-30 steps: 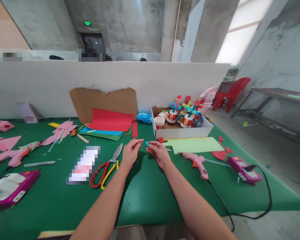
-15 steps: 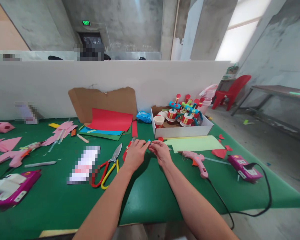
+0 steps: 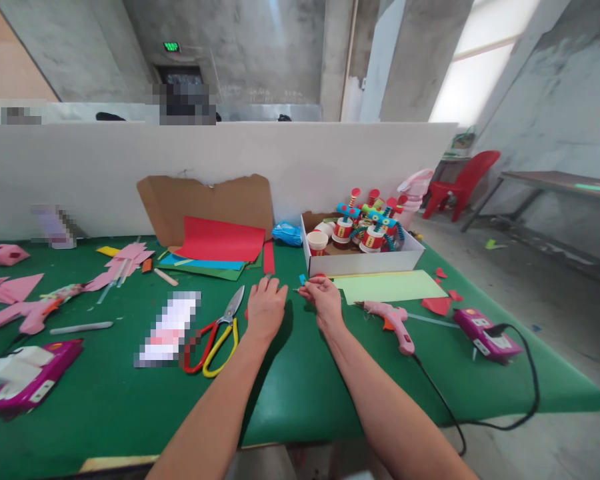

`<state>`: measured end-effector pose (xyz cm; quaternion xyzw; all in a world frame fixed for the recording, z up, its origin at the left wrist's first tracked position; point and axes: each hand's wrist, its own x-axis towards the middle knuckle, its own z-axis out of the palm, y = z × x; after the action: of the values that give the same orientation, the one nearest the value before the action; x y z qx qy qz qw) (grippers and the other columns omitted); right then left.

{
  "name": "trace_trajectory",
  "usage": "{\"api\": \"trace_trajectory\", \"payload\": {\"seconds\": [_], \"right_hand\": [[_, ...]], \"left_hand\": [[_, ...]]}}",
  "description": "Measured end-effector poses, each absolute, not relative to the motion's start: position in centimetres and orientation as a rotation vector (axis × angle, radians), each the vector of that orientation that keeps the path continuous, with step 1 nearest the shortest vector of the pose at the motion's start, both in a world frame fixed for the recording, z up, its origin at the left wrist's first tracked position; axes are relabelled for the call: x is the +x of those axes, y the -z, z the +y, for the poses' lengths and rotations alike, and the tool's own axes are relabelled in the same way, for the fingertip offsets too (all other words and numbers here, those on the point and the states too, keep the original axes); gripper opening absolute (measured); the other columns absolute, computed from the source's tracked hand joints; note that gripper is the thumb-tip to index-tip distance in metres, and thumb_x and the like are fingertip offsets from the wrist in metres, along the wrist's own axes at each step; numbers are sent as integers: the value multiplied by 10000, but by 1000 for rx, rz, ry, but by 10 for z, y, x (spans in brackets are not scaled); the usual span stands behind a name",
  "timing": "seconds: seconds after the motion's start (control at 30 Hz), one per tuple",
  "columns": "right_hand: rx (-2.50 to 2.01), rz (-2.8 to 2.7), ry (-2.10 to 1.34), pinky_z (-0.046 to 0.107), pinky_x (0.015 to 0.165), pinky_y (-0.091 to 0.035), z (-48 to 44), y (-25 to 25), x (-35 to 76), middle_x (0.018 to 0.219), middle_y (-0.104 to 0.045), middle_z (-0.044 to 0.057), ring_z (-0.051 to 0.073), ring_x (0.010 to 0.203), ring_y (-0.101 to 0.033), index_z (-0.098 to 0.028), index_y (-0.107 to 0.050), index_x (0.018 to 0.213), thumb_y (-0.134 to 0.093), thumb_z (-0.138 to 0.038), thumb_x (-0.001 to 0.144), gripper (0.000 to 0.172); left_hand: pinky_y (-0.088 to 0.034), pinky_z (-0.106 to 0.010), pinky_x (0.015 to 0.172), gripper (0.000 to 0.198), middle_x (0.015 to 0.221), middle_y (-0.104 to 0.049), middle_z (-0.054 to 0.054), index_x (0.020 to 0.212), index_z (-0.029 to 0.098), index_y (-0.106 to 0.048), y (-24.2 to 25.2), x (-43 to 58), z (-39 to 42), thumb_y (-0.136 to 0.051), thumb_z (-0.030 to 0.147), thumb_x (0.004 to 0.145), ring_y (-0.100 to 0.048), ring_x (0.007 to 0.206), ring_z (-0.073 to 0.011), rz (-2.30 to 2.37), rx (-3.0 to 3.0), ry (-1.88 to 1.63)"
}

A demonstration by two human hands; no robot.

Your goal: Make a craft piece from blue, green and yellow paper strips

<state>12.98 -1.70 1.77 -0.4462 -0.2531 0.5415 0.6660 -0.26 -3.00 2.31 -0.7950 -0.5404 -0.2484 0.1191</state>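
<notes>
A small piece of blue paper is pinched between the thumb and fingers of my right hand, just above the green table. A thin, dark tip sticks out beside it, too small to name. To its left, my left hand is back-up and low over the table, its fingers bent over something red and mostly hidden. Only a sliver of red shows at its left side. Scissors with one red and one yellow handle lie left of this hand, blades partly apart.
A white box holds several paper-cup figures. Light green paper lies before it, near a pink glue gun with a black cord. A purple power strip sits at the right. Red paper leans on cardboard behind.
My hands have come apart. The left one moved left and down onto the red thing; the blue piece stays in my right fingers and now shows more fully.
</notes>
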Motion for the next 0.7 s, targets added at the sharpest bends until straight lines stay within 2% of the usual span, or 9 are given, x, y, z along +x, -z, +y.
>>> {"api": "trace_trajectory", "payload": {"seconds": [0.1,0.23,0.37,0.5,0.7], "right_hand": [[-971,-597,-1237,237,578,-549,-17,-19,131,547,-654,-18,124,525,-645,-174,-561,715,-793,-232,545,293],[-945,-631,-1276,232,584,-548,-20,-20,129,560,-660,-11,118,516,-641,-166,-568,724,-799,-239,549,298],[-959,-652,-1285,231,585,-547,-21,-21,127,556,-662,-16,114,518,-641,-169,-563,729,-801,-245,554,305],[-966,-670,-1290,235,579,-548,-22,-22,127,555,-658,-22,122,532,-649,-174,-563,728,-805,-257,557,308],[-967,-671,-1289,226,581,-544,-21,-20,127,553,-653,-25,116,533,-647,-176,-567,726,-798,-239,562,290]], "left_hand": [[-428,-349,770,273,919,-643,-98,994,180,-660,-15,-10,-20,-459,108,825,-555,864,-215,-1769,-2377,1189],[-423,-263,610,93,655,-590,-4,757,163,-619,-9,-13,-9,-635,242,709,-531,609,-135,-2195,-2282,2001],[-391,-240,545,308,528,-542,22,604,153,-581,-13,-11,-9,-740,415,576,-478,517,-99,-2392,-2145,2618],[-432,-259,578,400,565,-585,-4,625,130,-619,-17,-8,-12,-803,446,463,-519,542,-105,-2526,-2041,2907],[-444,-238,568,365,585,-588,-15,655,114,-627,-16,-9,-11,-812,384,493,-537,554,-96,-2534,-1960,3135]]}}
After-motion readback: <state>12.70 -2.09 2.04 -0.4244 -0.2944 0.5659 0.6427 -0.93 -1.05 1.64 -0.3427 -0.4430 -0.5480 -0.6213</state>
